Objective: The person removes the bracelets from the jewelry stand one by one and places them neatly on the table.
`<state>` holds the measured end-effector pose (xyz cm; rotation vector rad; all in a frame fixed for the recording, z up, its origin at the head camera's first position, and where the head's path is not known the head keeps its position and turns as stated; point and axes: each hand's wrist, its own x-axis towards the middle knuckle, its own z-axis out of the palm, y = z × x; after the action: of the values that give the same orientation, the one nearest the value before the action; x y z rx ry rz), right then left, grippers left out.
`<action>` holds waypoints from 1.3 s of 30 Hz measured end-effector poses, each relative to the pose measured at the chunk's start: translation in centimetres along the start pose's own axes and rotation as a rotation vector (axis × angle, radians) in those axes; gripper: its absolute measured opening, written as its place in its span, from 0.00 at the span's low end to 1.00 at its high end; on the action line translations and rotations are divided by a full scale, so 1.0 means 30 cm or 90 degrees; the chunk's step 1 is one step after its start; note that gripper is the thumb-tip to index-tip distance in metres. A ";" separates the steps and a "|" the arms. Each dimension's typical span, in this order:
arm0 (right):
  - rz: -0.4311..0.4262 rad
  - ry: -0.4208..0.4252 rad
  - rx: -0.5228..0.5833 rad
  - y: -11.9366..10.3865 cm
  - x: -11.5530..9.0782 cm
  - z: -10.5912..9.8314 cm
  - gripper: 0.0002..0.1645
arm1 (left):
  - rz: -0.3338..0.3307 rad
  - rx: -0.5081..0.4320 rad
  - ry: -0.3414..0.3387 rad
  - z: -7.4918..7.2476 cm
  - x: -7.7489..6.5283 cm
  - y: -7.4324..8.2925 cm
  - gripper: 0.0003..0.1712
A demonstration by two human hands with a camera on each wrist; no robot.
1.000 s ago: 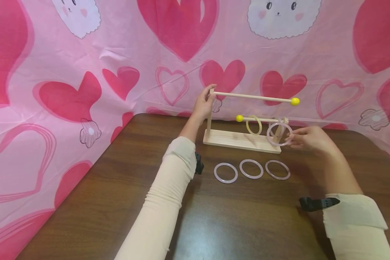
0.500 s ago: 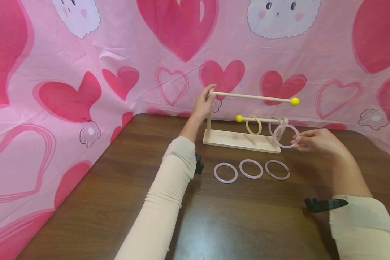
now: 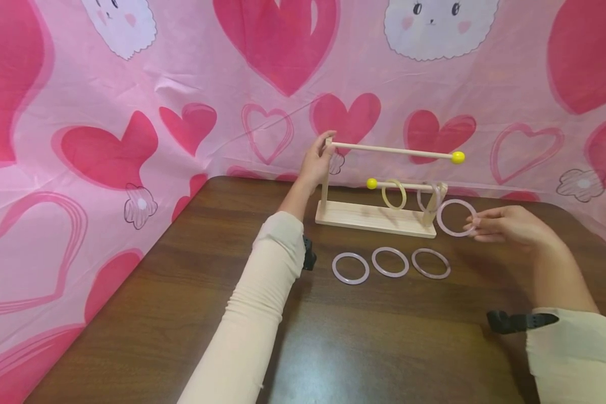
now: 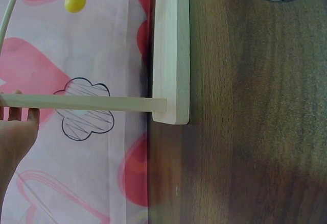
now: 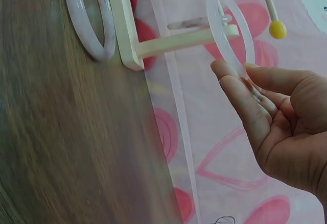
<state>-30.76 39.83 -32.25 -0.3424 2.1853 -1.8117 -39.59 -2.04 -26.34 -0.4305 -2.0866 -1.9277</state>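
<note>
A small wooden stand has two rods tipped with yellow balls. My left hand grips its taller post near the top; the fingertips curl against the wood in the left wrist view. Just right of the shorter post, my right hand pinches a pale pink bangle between thumb and fingers, in the air and off the rod. On the lower rod hang a yellow bangle and, by the post, a pale bangle. The upper rod carries no bangle.
Three pale lilac bangles lie in a row before the stand: a left one, a middle one and a right one. They rest on a brown wooden table. Behind it hangs a pink cloth with hearts.
My right hand has moved right and slightly toward me with the pale pink bangle, away from the shorter post. The left hand and the stand have stayed still.
</note>
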 end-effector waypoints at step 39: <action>0.204 -0.124 -0.137 -0.048 -0.094 0.034 0.12 | 0.000 0.003 -0.004 0.000 0.004 0.000 0.22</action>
<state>-27.74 39.65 -30.82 -0.1891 2.1569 -1.3238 -39.70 -2.04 -26.31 -0.4360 -2.0936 -1.9238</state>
